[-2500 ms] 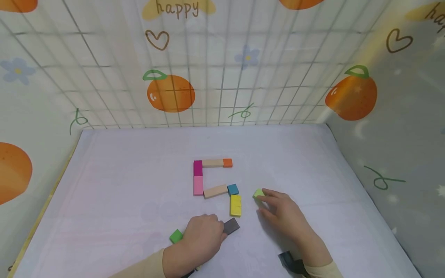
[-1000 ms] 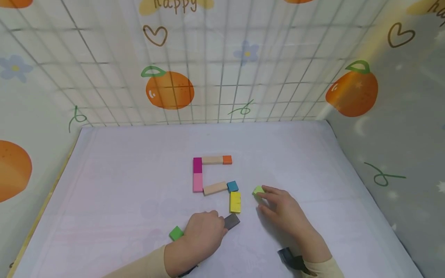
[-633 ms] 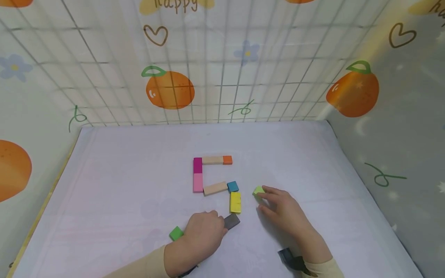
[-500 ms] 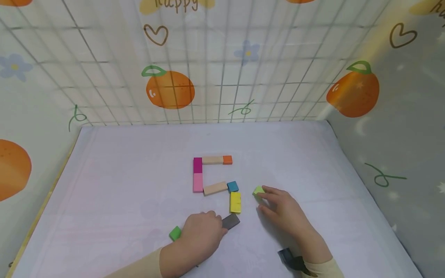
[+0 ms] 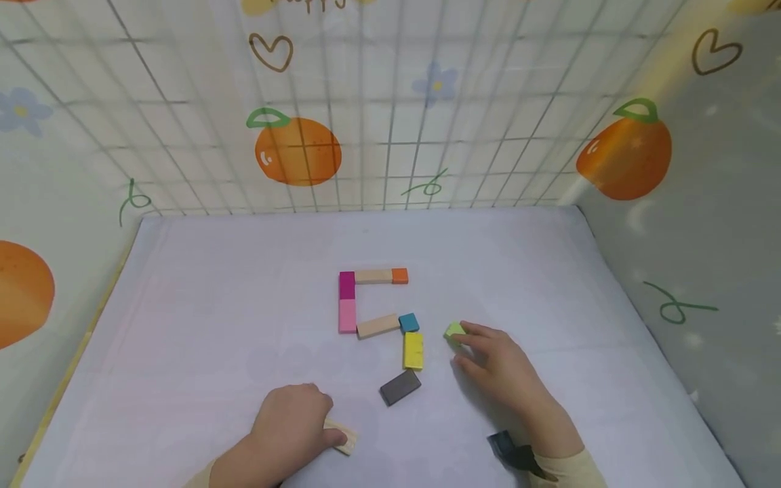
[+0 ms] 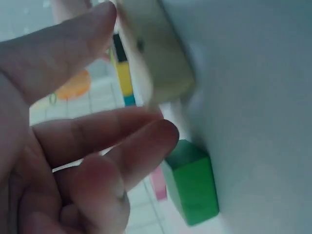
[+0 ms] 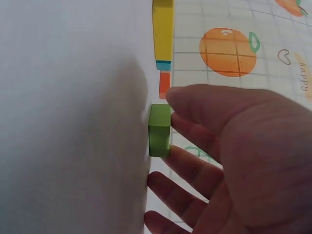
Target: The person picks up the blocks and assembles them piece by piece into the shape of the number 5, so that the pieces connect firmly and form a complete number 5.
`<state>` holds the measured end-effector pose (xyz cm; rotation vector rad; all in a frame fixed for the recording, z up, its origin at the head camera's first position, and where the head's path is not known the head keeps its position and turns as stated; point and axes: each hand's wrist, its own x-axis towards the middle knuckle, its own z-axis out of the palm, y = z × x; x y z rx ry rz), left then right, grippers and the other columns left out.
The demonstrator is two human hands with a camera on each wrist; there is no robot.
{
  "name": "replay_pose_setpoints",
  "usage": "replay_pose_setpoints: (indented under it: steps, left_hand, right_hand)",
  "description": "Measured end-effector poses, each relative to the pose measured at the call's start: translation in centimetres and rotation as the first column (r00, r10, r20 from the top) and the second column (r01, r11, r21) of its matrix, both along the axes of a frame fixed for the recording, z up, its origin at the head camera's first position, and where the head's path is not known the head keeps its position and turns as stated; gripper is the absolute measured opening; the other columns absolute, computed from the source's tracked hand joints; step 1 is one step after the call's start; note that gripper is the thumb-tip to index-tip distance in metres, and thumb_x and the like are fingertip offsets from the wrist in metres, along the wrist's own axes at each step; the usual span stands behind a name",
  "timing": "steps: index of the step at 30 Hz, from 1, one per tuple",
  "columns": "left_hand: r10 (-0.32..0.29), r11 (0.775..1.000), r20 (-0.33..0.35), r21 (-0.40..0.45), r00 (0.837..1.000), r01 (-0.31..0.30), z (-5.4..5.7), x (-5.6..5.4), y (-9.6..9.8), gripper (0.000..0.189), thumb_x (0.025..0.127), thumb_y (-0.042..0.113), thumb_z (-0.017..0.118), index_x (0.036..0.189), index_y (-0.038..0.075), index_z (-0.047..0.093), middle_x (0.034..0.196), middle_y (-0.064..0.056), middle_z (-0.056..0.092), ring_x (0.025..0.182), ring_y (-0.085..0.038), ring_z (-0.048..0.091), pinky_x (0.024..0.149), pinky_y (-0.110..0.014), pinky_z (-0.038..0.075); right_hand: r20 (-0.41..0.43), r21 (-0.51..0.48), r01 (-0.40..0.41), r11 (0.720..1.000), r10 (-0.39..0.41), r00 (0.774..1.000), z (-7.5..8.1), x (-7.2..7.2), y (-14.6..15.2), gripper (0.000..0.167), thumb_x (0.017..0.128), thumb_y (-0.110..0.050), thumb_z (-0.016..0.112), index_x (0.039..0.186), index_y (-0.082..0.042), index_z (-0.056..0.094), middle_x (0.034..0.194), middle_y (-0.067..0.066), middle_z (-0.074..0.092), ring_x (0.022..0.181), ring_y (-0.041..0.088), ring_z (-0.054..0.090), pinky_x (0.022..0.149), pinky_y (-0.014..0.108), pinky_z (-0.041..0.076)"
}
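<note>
In the head view my left hand (image 5: pixel 289 423) is over a plain wooden block (image 5: pixel 343 437) near the front of the table. The left wrist view shows the thumb beside this block (image 6: pixel 161 53) and a fingertip near its end; firm contact is unclear. A green block (image 6: pixel 195 190) lies by those fingers. On the right, my right hand (image 5: pixel 503 373) has loosely extended fingers at a light green block (image 5: pixel 454 331), also seen in the right wrist view (image 7: pixel 160 130). A dark grey block (image 5: pixel 400 388) lies between the hands.
Magenta (image 5: pixel 347 285), pink (image 5: pixel 347 316), orange (image 5: pixel 399 276), blue (image 5: pixel 409 322) and yellow (image 5: pixel 413 351) blocks form an angular line with two wooden ones (image 5: pixel 373 276). The white table (image 5: pixel 213 285) meets patterned curtains behind. A black strap (image 5: pixel 512 454) sits below the right wrist.
My left hand has let go of the dark grey block and moved left and nearer to the wooden block, covering the green one in the head view. The right hand keeps its place.
</note>
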<state>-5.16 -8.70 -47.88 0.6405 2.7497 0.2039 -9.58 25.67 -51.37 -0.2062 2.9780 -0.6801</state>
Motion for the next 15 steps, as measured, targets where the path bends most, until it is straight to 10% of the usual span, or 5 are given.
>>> replay_pose_setpoints:
  steps: [15]
  left_hand:
    - [0.196, 0.981, -0.135, 0.029, 0.971, -0.194, -1.4, -2.9, -1.2, 0.041, 0.092, 0.049, 0.068, 0.067, 0.017, 0.069, 0.054, 0.006, 0.047, 0.051, -0.010, 0.041, 0.045, -0.026, 0.035]
  right_hand:
    - [-0.017, -0.001, -0.019, 1.000, 0.019, 1.000, 0.1, 0.1, 0.1, 0.042, 0.088, -0.022, 0.078, 0.129, -0.017, 0.069, 0.147, 0.009, 0.056, 0.136, 0.038, 0.050, 0.108, 0.059, 0.041]
